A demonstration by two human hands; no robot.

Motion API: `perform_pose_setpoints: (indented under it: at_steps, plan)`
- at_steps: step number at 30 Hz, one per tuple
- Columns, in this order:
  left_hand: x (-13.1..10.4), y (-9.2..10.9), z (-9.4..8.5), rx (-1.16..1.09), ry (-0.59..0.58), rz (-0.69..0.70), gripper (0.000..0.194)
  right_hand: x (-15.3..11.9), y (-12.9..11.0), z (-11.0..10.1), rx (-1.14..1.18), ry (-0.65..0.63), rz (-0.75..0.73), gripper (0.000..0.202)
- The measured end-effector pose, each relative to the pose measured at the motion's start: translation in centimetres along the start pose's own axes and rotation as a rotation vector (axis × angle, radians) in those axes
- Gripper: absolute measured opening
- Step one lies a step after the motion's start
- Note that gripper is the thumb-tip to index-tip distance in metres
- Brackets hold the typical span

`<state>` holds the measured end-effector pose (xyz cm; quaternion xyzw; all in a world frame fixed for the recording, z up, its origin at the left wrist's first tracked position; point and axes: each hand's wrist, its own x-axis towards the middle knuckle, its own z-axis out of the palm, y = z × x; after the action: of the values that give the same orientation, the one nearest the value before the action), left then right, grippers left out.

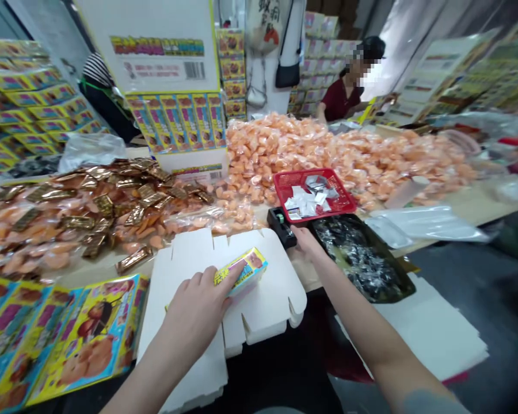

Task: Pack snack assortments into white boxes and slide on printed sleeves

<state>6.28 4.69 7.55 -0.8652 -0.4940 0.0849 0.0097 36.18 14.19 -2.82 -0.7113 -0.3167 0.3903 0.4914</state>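
My left hand (201, 302) is wrapped round a small yellow and blue printed box (252, 265), held over a stack of flat white cardboard blanks (280, 282). My right hand (304, 240) reaches to a black tape dispenser (280, 225) with a bit of green in it; its fingertips are at the dispenser's right side, and whether they hold tape is too small to tell. Behind the dispenser is a red basket (351, 208) with white and silvery packets. Just right of my right hand lies a dark tray (408, 290) of clear-wrapped black items.
Orange wrapped pieces (276, 144) heap across the back of the table. Gold packets (106, 204) lie at left, above finished-looking printed boxes (95, 333). Stacked boxes and a white display carton (164, 34) stand behind. A person in dark red (343, 98) works at the back.
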Motion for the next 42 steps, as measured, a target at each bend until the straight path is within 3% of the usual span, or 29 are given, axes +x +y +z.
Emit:
perform_pose_setpoints:
  at_steps: [3,6,10,15,20,22,25,28,30,32,35,39,42]
  plan:
    - [0.5,-0.7,0.6,-0.034,0.007,0.022,0.063,2.2,-0.3,0.0,0.056,-0.061,0.135,0.017]
    - [0.9,-0.9,1.3,-0.052,0.041,0.041,0.062,2.3,-0.1,0.0,0.163,-0.086,0.176,0.011]
    - [0.8,-0.9,1.6,-0.04,0.063,0.053,0.065,0.8,2.0,0.0,0.304,-0.013,0.128,0.009]
    - [0.8,-0.7,1.6,-0.024,0.097,0.053,0.065,-0.4,5.0,1.8,0.352,0.14,0.04,0.01]
    - [0.2,-0.5,1.7,0.022,0.31,0.098,0.059,-3.2,4.6,1.3,0.323,0.213,-0.025,0.018]
    - [-0.2,-0.4,1.6,0.042,0.358,0.16,0.052,-5.8,3.2,0.2,0.298,0.136,-0.09,0.022]
    - [-0.4,-0.2,1.6,0.015,0.381,0.211,0.044,-10.3,0.4,-1.0,0.199,-0.129,-0.252,0.032]
    - [-0.2,0.1,1.6,-0.072,0.411,0.271,0.039,-13.9,-2.1,-0.3,0.107,-0.419,-0.29,0.051]
    - [-0.2,0.3,1.6,-0.121,0.428,0.322,0.038,-15.1,-2.9,0.9,0.09,-0.546,-0.268,0.072]
    - [-0.3,0.4,1.4,-0.157,0.438,0.346,0.033,-15.4,-3.0,2.1,0.071,-0.577,-0.292,0.08]
    - [-0.7,0.8,1.1,-0.202,0.424,0.325,0.027,-15.1,-2.2,3.3,0.02,-0.544,-0.381,0.071]
    - [-0.6,1.4,0.7,-0.231,0.36,0.234,0.043,-14.7,-1.4,3.4,-0.026,-0.564,-0.414,0.067]
    - [0.3,2.0,0.5,-0.29,0.354,0.112,0.041,-14.7,-1.1,3.2,-0.044,-0.571,-0.401,0.069]
